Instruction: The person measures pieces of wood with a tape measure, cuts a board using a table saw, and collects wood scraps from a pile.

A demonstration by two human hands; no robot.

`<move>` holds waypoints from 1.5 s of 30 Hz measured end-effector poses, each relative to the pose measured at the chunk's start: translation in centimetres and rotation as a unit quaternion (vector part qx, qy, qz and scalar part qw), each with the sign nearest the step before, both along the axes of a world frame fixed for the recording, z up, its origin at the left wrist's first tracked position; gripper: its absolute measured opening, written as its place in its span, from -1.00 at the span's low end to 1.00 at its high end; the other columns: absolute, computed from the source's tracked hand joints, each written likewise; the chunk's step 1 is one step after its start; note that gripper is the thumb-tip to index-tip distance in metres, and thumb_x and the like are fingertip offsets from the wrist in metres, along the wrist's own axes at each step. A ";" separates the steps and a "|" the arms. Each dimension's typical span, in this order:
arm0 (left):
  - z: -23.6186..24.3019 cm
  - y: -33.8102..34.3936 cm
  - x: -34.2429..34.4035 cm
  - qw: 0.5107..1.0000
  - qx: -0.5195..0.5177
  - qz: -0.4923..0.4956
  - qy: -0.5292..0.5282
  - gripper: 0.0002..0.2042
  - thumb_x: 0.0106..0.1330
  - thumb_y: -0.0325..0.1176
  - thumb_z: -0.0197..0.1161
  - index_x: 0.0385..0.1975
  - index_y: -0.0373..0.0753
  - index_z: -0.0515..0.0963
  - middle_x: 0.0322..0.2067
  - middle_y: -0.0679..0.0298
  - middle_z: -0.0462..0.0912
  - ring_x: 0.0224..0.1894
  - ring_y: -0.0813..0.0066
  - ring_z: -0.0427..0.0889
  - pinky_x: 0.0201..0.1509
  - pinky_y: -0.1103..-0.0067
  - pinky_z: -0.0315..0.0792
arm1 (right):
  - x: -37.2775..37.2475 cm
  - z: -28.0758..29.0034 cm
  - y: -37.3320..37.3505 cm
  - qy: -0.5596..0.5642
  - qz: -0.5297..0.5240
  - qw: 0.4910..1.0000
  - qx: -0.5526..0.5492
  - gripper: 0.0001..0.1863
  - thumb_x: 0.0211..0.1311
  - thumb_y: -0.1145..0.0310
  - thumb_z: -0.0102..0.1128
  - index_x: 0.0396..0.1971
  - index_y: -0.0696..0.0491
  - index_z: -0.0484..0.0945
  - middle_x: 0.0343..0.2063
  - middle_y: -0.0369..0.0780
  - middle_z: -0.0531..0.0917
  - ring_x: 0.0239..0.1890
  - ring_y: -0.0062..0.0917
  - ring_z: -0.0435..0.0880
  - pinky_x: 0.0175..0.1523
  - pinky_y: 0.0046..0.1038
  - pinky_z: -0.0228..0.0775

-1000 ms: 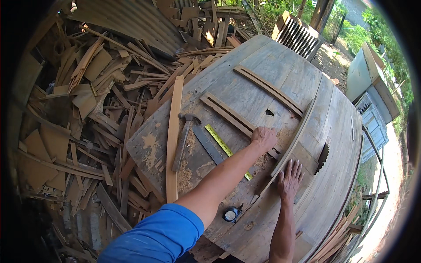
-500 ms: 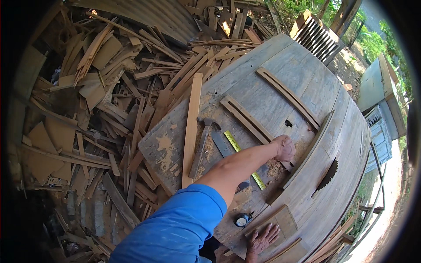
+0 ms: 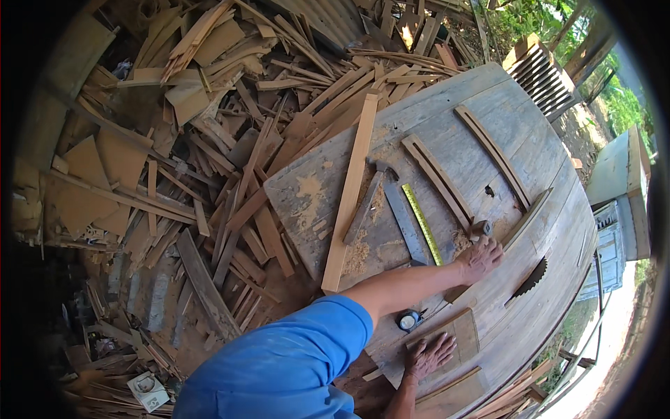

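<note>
My left hand [image 3: 481,258] lies palm down on the grey wooden table [image 3: 488,126], over the end of a narrow dark strip [image 3: 452,293] and beside a small wooden block [image 3: 479,227]. The blue-sleeved arm reaches across to it. My right hand [image 3: 428,354] rests flat with fingers spread on a small brown board [image 3: 464,332] at the table's near edge. A small round tape measure [image 3: 408,320] sits between the two arms. A yellow rule [image 3: 422,223] and a steel square blade [image 3: 403,222] lie just left of my left hand.
A hammer [image 3: 366,206] and a long pale plank [image 3: 349,195] lie on the table's left part. Curved wooden strips [image 3: 494,153] lie further back. A circular saw blade [image 3: 532,278] sticks up through the table to the right. Scrap wood [image 3: 174,174] covers the ground at left.
My right hand has drawn back from beside the left hand to the near edge and now lies on the small board. My left hand has stayed on the table.
</note>
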State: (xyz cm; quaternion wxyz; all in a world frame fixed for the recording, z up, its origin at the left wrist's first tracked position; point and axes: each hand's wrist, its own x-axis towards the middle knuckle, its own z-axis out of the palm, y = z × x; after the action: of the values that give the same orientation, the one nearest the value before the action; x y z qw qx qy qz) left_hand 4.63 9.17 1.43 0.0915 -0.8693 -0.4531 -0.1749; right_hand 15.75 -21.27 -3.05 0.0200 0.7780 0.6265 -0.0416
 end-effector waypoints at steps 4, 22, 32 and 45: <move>0.6 -17.5 0.0 0.939 -0.303 -0.104 -0.122 -0.66 0.24 -0.20 0.10 -0.09 -0.28 0.49 -0.02 0.10 0.43 0.15 0.17 0.34 0.17 0.25 0.28 | -1.5 0.5 -5.2 0.005 -0.008 1.000 -0.003 -0.18 0.40 -0.31 -0.41 0.47 -0.05 0.05 0.48 -0.09 0.04 0.52 -0.14 -0.08 0.50 0.02 -0.36; 0.0 -38.5 11.5 0.945 -0.314 -0.086 0.010 -0.15 0.08 0.32 0.23 0.37 0.02 0.30 0.50 0.15 -0.10 0.55 0.10 -0.30 0.39 -0.30 -0.48 | 29.1 15.1 -44.5 -0.127 -0.352 0.918 0.133 -0.18 0.03 0.40 0.33 0.36 0.02 0.22 0.41 0.04 0.14 0.47 -0.04 0.06 0.48 -0.04 -0.08; -4.2 -35.7 4.4 0.952 -0.252 0.107 0.133 -0.21 0.24 0.04 0.20 0.48 0.21 0.02 0.53 0.33 -0.23 0.56 0.24 -0.32 0.38 -0.30 -0.26 | 38.5 17.0 -57.2 -0.211 -0.464 0.851 0.123 0.05 -0.13 0.23 0.52 0.41 -0.06 0.11 0.45 -0.04 0.05 0.47 -0.07 0.05 0.46 -0.03 -0.03; -2.8 -31.5 0.2 0.917 -0.289 0.254 0.107 -0.25 0.31 -0.26 0.16 0.48 0.12 -0.03 0.51 0.19 -0.17 0.54 0.10 -0.22 0.37 -0.29 -0.09 | 43.8 12.6 -61.4 -0.336 -0.464 0.806 0.151 0.14 -0.18 0.18 0.60 0.43 -0.09 0.05 0.40 -0.10 0.21 0.37 -0.16 0.31 0.25 -0.11 0.32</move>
State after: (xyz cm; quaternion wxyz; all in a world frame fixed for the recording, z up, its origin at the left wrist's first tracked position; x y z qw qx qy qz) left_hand 4.85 -22.29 -1.35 -0.0745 -0.7268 -0.6771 0.0874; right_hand 59.57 -82.65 9.53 0.0898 0.9347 0.1430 0.3128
